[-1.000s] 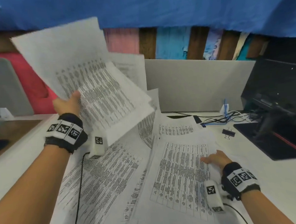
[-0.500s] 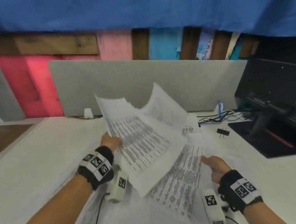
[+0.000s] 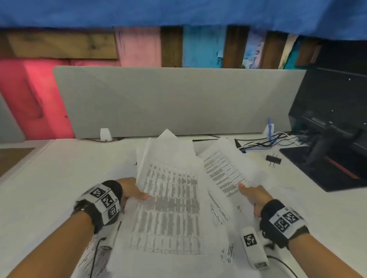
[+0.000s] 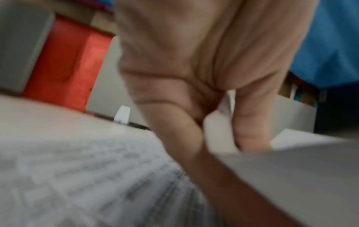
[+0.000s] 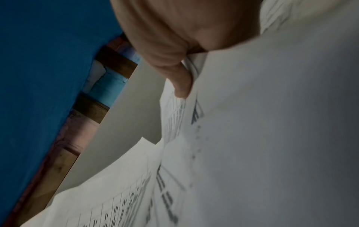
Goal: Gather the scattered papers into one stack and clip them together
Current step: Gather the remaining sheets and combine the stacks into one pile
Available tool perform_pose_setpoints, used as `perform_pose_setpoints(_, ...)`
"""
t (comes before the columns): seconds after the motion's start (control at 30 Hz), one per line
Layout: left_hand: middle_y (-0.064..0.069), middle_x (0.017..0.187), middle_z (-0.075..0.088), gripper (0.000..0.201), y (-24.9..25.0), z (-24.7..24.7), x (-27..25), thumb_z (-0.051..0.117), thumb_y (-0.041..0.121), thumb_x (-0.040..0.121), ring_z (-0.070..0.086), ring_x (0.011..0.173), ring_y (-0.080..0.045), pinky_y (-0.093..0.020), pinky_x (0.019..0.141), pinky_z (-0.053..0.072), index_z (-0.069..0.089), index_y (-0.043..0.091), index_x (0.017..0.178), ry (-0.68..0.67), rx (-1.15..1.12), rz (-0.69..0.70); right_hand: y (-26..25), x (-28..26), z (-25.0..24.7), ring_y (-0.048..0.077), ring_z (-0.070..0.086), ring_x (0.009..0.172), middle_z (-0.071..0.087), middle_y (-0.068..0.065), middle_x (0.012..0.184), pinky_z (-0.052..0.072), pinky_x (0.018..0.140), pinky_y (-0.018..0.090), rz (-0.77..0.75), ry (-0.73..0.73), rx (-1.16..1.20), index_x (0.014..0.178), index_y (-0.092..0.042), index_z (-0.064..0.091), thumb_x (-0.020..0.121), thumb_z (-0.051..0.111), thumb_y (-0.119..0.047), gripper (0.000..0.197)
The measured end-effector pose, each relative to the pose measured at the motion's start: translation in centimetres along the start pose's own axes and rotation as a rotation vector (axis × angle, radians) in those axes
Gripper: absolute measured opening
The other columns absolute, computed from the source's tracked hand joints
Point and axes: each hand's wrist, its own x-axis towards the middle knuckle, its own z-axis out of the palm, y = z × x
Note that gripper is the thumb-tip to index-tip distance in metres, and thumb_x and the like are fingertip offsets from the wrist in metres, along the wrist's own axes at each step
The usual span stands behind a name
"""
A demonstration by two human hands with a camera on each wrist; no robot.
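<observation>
Printed white papers (image 3: 172, 204) lie in a loose pile on the white desk (image 3: 40, 192) in front of me. My left hand (image 3: 134, 191) grips the left edge of the top sheets, thumb on top; the left wrist view shows those sheets (image 4: 291, 176) pinched between thumb and fingers. My right hand (image 3: 250, 194) pinches a separate bunch of sheets (image 3: 226, 168) and lifts it off the pile's right side; the right wrist view shows its thumb (image 5: 180, 79) pressed on that bunch (image 5: 272, 122). A black binder clip (image 3: 273, 159) lies on the desk to the right of the papers.
A grey divider panel (image 3: 175, 102) stands along the desk's far edge. A black printer (image 3: 342, 132) fills the right side, with a tangle of cables (image 3: 269, 141) beside it. A small white block (image 3: 105, 134) stands at the divider's foot.
My left hand has brought its raised sheets down onto the pile. My right hand, flat on the papers before, now pinches a bunch of sheets and lifts it.
</observation>
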Motion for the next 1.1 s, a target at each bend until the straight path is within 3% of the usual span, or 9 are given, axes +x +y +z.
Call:
perform_pose_setpoints(0.07,-0.018,0.126,0.058,0.053,-0.4,-1.2,0.1,0.068,0.026,0.082,0.055,0.116,-0.033,-0.037,0.095,0.047,0.052,0.001,0.125,0.140,0.087,-0.004,0.0,1.3,-0.8,0.040,0.037,0.130,0.037,0.020,0.145,0.034,0.104,0.055,-0.049,-0.012,-0.030,0.141,-0.001,0.025,0.075,0.068,-0.040,0.087)
perform_pose_setpoints(0.2,-0.020,0.123,0.058,0.050,-0.7,-3.8,-0.7,0.061,0.028,0.087,0.056,0.114,-0.036,-0.036,0.096,0.044,0.052,-0.005,0.123,0.370,-0.050,0.062,0.2,4.2,-2.8,0.038,0.052,0.116,0.051,0.018,0.126,0.042,0.098,0.053,-0.095,-0.090,0.074,0.134,0.004,0.032,0.018,0.089,-0.049,0.141)
perform_pose_setpoints(0.3,-0.020,0.126,0.058,0.052,-0.4,-4.7,-1.4,0.054,0.033,0.090,0.056,0.115,-0.035,-0.044,0.104,0.042,0.049,0.000,0.129,0.261,-0.154,0.131,-1.3,1.6,-3.4,0.033,0.067,0.085,0.066,0.020,0.099,0.053,0.081,0.047,-0.104,-0.203,0.141,0.125,0.009,0.045,0.048,0.089,-0.018,0.093)
perform_pose_setpoints(0.43,-0.014,0.134,0.054,0.046,1.0,-3.1,-1.6,0.054,0.029,0.091,0.051,0.123,-0.029,-0.040,0.110,0.036,0.050,0.006,0.131,0.087,-0.088,0.215,-2.1,0.7,-3.4,0.035,0.067,0.094,0.069,0.021,0.107,0.050,0.089,0.049,-0.155,-0.326,0.140,0.117,0.003,0.057,0.050,0.085,-0.019,0.075)
perform_pose_setpoints(0.6,-0.009,0.137,0.051,0.046,3.4,1.3,-1.2,0.055,0.025,0.091,0.047,0.128,-0.026,-0.035,0.112,0.033,0.047,0.008,0.133,-0.031,0.045,0.208,-2.1,0.1,-1.7,0.029,0.063,0.083,0.070,0.012,0.083,0.050,0.078,0.038,-0.161,-0.105,0.103,0.112,0.000,0.058,0.086,0.061,-0.017,0.031)
perform_pose_setpoints(0.83,-0.016,0.139,0.050,0.050,3.7,3.0,-1.3,0.059,0.014,0.088,0.047,0.128,-0.030,-0.043,0.111,0.035,0.045,0.004,0.135,0.036,-0.107,0.137,-1.0,0.4,-1.6,0.031,0.061,0.086,0.059,0.020,0.120,0.050,0.076,0.040,-0.029,0.026,0.375,0.111,0.001,0.058,0.087,0.059,-0.022,0.033)
perform_pose_setpoints(0.9,-0.015,0.140,0.048,0.050,4.1,3.8,-1.3,0.056,0.012,0.090,0.046,0.129,-0.030,-0.041,0.110,0.035,0.040,0.005,0.137,0.032,-0.111,0.129,-0.4,0.1,-1.5,0.031,0.058,0.107,0.056,0.016,0.128,0.045,0.096,0.042,-0.030,-0.029,0.398,0.107,-0.004,0.059,0.083,0.061,-0.028,0.034)
perform_pose_setpoints(1.03,-0.014,0.139,0.044,0.053,5.1,5.9,-1.2,0.047,0.016,0.094,0.050,0.120,-0.026,-0.034,0.103,0.042,0.026,0.006,0.142,0.059,-0.025,0.068,0.7,-0.6,-0.5,0.027,0.038,0.132,0.042,0.008,0.145,0.028,0.112,0.044,-0.085,-0.072,0.165,0.144,-0.013,0.027,0.066,0.078,-0.039,0.097)
perform_pose_setpoints(1.1,-0.013,0.141,0.042,0.056,5.5,6.5,-1.4,0.047,0.021,0.095,0.048,0.121,-0.025,-0.032,0.102,0.041,0.022,0.005,0.142,0.047,0.049,0.067,1.0,-0.7,-0.4,0.033,0.038,0.130,0.038,0.014,0.144,0.030,0.110,0.050,-0.126,-0.038,0.084,0.145,-0.016,0.012,0.065,0.081,-0.014,0.105)
